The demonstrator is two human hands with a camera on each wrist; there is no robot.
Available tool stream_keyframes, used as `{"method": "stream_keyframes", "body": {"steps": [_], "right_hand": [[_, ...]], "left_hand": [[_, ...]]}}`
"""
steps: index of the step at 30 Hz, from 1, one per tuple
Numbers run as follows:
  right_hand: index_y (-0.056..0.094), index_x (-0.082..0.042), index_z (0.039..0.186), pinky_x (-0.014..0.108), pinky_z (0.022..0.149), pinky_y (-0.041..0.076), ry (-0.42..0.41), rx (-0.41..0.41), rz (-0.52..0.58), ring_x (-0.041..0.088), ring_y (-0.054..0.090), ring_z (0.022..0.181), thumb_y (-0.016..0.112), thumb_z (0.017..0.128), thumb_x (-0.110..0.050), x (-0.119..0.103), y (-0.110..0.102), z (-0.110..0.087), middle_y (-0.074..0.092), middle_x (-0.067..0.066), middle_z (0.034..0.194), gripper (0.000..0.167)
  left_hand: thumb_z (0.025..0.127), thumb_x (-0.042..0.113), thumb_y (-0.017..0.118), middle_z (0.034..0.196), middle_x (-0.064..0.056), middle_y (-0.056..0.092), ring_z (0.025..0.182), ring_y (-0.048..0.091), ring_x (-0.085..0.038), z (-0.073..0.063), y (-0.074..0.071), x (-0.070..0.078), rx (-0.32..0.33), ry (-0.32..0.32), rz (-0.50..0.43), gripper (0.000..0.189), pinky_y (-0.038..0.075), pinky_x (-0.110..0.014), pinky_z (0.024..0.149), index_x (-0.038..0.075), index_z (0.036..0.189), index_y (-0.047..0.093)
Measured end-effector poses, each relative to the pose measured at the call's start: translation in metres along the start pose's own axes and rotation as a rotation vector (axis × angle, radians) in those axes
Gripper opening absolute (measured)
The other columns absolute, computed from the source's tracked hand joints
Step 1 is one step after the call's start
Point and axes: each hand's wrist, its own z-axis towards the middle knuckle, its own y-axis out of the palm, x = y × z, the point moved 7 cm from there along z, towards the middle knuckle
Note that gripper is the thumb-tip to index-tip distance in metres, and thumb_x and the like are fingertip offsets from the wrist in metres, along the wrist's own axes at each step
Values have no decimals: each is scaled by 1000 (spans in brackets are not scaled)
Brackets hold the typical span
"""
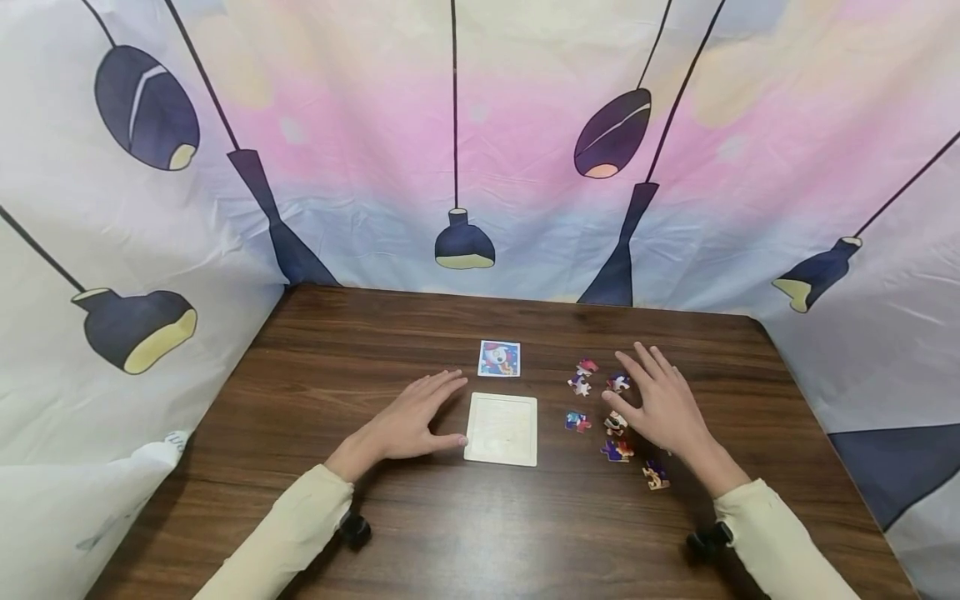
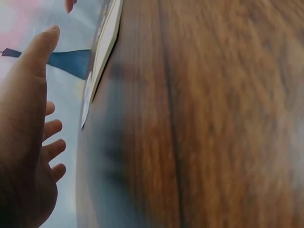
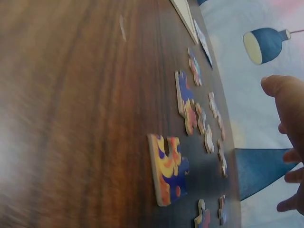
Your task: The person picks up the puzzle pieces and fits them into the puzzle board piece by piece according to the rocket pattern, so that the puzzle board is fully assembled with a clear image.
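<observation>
My left hand [image 1: 416,417], fingers spread, reaches in from the left with its thumb tip right at the left edge of a pale square puzzle frame [image 1: 501,430]. Nothing is in its grasp. My right hand [image 1: 660,404] hovers over several loose jigsaw pieces, its fingers extended and holding nothing; it hides part of the group. A purple and orange piece [image 1: 617,451] and a yellow-patterned corner piece [image 1: 656,475] lie nearest me. A blue and red piece [image 1: 577,421] sits closest to the frame. In the right wrist view the corner piece [image 3: 168,168] lies flat, picture up.
Behind the frame lies a small square picture card [image 1: 499,358] with a cartoon figure. The brown wooden table [image 1: 360,333] meets a hanging cloth [image 1: 390,167] printed with lamps along its back and sides. Each wrist wears a black camera [image 1: 355,530].
</observation>
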Motion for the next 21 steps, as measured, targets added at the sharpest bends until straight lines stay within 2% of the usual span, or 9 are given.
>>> {"method": "stream_keyframes", "body": {"steps": [5,10,21], "right_hand": [[51,-6,150,67,112,31,-24,4,67,50,33,145,63,98,-54,7,5,15,39,27,157,73],[50,-5,151,69,109,34,-9,-16,127,49,35,144,60,100,-52,13,12,27,41,25,157,70],[63,-2,139,65,109,38,-23,-28,171,45,47,137,68,99,-42,14,25,45,53,25,147,57]], "left_hand": [[89,71,64,167,-5,29,155,23,-29,4,12,4,-47,18,-18,98,16,-51,125,14,162,32],[87,74,62,166,-7,30,155,23,-29,5,21,6,-78,19,-20,101,16,-52,125,14,161,32],[83,76,66,167,-5,28,154,23,-31,9,27,10,-96,-5,16,106,18,-57,122,15,162,30]]}}
